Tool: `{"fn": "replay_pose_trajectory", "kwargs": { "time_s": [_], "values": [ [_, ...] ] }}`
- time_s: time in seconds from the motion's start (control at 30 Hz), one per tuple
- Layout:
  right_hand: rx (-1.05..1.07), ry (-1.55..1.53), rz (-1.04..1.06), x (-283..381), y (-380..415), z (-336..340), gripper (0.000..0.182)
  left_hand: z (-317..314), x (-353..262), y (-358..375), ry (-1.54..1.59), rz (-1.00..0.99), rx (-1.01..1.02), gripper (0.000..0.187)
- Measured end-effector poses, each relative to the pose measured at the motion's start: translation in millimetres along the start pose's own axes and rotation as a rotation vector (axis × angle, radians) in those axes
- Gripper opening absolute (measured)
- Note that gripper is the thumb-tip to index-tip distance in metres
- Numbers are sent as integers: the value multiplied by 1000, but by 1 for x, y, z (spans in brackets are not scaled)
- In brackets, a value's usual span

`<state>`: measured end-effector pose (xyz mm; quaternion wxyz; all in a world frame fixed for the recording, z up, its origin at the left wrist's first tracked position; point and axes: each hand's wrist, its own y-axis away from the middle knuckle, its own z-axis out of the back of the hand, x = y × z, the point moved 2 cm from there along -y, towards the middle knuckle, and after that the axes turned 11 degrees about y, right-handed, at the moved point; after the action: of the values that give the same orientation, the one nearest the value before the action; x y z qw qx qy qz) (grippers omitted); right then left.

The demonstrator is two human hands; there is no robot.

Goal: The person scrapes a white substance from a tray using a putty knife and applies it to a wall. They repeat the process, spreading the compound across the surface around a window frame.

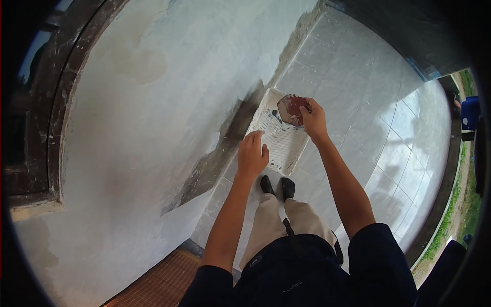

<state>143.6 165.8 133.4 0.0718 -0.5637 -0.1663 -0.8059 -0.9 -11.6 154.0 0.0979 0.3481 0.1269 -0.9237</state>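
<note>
The tray lies on the floor. Left of it rises the wall, with the wooden frame farther left. The person's feet stand just before it. The mat lies nearer the person, leftward; the grass lies far right. Over its far part, the right hand holds a piece.

tiled floor, pale grey and glossy, extending from the upper centre to the lower right of the frame, with two dark-covered feet standing just below centre; whether the white ribbed tray above them touches it is unclear.
</note>
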Motion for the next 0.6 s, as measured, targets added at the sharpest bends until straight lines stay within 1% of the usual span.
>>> {"fn": "replay_pose_trajectory", "kwargs": {
  "time_s": [0.07, 0.2, 0.27, 0.4, 0.47, 0.6],
  "values": [
    [29, 37, -26, -18, -2, 0, 26, -11, 10, 2, 19, 30, 44, 44],
    [9, 60, -59, -66, -18, -8, 28, -35, 28, 4, 62, 81, 73, 44],
    [-35, 191, -59, -91, -25, -16, 31, -43, 41, 6, 65, 121, 103, 44],
    [-15, 309, -98, -111, -30, -24, 34, -66, 67, 16, 85, 173, 126, 45],
    [-34, 379, -60, -130, -38, -29, 34, -76, 80, 20, 101, 196, 131, 46],
    [-29, 450, -88, -146, -46, -36, 34, -97, 101, 28, 106, 224, 128, 49]
  ]
}}
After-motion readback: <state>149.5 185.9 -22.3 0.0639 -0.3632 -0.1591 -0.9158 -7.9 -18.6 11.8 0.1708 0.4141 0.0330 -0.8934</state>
